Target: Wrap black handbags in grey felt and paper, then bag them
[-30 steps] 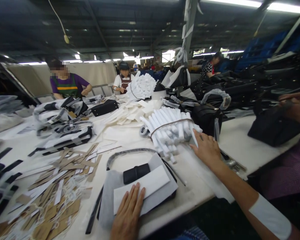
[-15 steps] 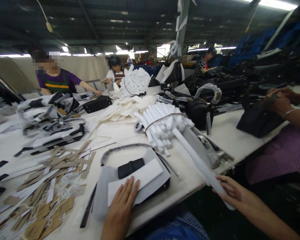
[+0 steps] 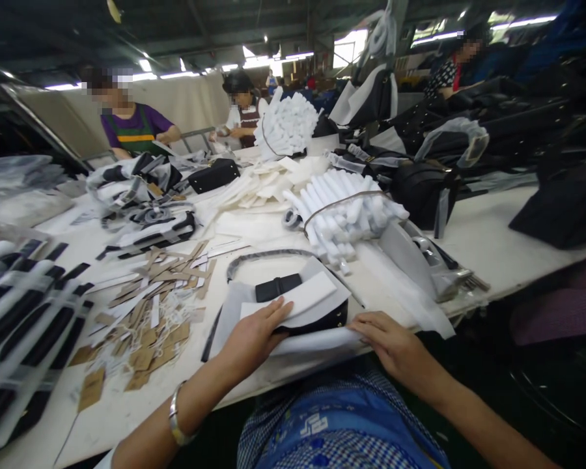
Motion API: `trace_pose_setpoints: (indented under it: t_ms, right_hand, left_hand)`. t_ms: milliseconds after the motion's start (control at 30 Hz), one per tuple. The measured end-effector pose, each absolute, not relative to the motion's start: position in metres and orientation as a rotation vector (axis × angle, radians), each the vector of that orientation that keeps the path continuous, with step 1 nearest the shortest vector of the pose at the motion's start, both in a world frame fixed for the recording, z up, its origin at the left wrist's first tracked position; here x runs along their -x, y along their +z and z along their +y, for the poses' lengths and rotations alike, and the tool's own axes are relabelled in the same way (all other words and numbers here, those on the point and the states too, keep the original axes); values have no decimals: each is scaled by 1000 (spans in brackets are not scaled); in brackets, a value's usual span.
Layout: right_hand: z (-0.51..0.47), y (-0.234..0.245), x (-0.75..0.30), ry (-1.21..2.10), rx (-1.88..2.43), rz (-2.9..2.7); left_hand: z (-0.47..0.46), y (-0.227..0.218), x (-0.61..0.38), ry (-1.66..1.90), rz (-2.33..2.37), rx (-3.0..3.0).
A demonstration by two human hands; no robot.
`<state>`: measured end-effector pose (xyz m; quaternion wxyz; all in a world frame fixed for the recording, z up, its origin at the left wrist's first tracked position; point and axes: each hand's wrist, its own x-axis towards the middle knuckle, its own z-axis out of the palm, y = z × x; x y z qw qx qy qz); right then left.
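Note:
A black handbag [image 3: 317, 321] lies at the table's front edge, its curved handle [image 3: 268, 256] wrapped in clear film. A white foam sheet [image 3: 305, 299] rests on top of the bag, over pale wrapping. My left hand [image 3: 254, 332] lies on that sheet with its fingers stretched out. Along the bag's near side runs a long white foam strip [image 3: 317, 341]. My right hand [image 3: 388, 339] pinches the right end of this strip beside the bag's corner. The strip's left end is hidden behind my left hand.
A bundle of white foam tubes [image 3: 346, 205] stands behind the bag. Paper tags [image 3: 161, 348] with strings lie to the left, beside film-wrapped black straps [image 3: 24, 326]. Black bags [image 3: 512, 143] are heaped at the right. Co-workers [image 3: 131, 130] stand across the table.
My right hand has moved left, bringing the foam strip against the bag's near side. My left hand stays on the sheet. The view has shifted; the neighbour's hands at right have left it.

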<state>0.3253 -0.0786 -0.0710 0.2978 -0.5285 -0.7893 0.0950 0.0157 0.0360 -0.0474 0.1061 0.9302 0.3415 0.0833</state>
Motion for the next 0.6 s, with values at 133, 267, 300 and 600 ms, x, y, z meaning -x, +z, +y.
trace_pose_setpoints:
  t_ms: [133,267,300,600]
  right_hand:
    - [-58,-92,-283,7,1245,-1999]
    - [-51,-105,-266,-168,1237,-1939]
    - [-52,-104,-265,-209,1268,-1940]
    - [-48,-59,-285,-336,1257,-2181]
  left_hand:
    - [31,-52,-16,297,1033,-2753]
    - [24,-61,-17,348,1052,-2796]
    - [23,-65,-18,366,1054,-2812]
    - [9,-94,-23,407,1141,-3008]
